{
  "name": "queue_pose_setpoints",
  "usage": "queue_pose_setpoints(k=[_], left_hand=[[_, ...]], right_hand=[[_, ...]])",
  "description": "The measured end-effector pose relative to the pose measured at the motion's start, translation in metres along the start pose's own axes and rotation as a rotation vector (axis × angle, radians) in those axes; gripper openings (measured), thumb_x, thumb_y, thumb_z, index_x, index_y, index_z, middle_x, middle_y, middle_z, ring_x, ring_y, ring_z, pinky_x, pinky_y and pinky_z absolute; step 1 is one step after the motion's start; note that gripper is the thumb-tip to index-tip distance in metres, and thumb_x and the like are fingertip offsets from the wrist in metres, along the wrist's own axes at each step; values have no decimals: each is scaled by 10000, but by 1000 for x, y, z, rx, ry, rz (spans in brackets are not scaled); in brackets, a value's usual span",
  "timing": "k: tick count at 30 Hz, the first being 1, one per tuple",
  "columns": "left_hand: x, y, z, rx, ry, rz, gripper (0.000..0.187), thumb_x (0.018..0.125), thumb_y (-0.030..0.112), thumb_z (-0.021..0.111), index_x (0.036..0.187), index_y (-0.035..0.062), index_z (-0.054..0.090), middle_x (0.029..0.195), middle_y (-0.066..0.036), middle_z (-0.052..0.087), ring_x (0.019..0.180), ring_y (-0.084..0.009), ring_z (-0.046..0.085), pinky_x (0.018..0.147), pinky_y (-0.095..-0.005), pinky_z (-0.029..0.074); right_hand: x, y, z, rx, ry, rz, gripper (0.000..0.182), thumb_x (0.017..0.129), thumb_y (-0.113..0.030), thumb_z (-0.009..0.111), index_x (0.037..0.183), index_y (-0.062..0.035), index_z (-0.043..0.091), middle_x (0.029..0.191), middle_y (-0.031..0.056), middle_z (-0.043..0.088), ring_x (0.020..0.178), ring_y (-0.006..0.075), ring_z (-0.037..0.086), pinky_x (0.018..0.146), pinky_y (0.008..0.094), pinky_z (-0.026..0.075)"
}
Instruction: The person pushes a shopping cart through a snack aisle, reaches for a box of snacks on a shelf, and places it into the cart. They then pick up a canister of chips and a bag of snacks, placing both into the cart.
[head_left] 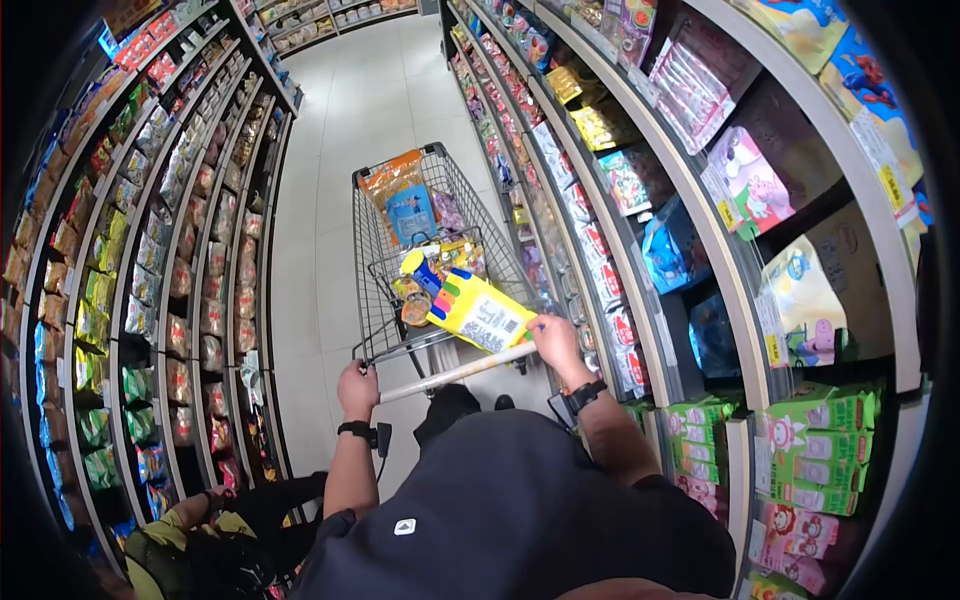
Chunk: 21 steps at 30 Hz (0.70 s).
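My left hand (358, 388) is closed around the left end of the shopping cart's pale handle bar (455, 372). At the bar's right end, my right hand (556, 346) pinches the lower right corner of a yellow snack bag (485, 312) with blue, green and orange marks. That bag lies tilted over the near end of the wire shopping cart (365, 290). Beyond it in the cart are an orange bag (393, 172), a blue pack (411, 214), a purple pack (447, 212) and several yellow packs. Parts of these are hidden by the yellow bag.
Shelves of bagged snacks (150, 260) line the left side. Closer shelves on the right hold boxes and bags, among them green packs (825, 450). Another person (190, 540) is low at the left, beside me. The tiled floor (375, 90) runs ahead to far shelves.
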<state>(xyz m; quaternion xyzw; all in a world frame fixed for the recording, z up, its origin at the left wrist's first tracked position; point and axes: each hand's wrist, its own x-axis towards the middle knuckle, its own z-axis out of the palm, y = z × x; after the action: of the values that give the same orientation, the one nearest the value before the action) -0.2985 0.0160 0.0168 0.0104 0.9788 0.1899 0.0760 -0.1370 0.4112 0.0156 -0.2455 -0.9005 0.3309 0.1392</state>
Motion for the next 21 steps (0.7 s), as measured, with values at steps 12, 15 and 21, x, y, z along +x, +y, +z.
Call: queue_pose_setpoints(k=[12,15,21], left_hand=[[72,13,-16,20,30,4,348,915,286,684,1192,76,713,1153,-166,703,1070,-352,665,924,-460,542],[85,20,-18,38,204,171,298,934,240,664,1137,30,719,1184,-166,672,1122,-371,631,975,-449,513],[95,65,-38,-296,207,486,271,906,193,722,1123,30,715,1190,-169,680,1148,-331,611,990,-450,500]], right_hand=[[59,-32,22,-80,-35,-121,118,870,-95,641,869,-119,757,823,138,729,756,359,706,706,475,558],[74,-47,20,-51,-47,-106,126,873,-110,633,855,-127,756,832,132,736,746,353,705,698,473,554],[104,-102,-2,101,85,-259,85,847,-33,624,832,-39,708,925,131,741,853,323,702,768,428,556]])
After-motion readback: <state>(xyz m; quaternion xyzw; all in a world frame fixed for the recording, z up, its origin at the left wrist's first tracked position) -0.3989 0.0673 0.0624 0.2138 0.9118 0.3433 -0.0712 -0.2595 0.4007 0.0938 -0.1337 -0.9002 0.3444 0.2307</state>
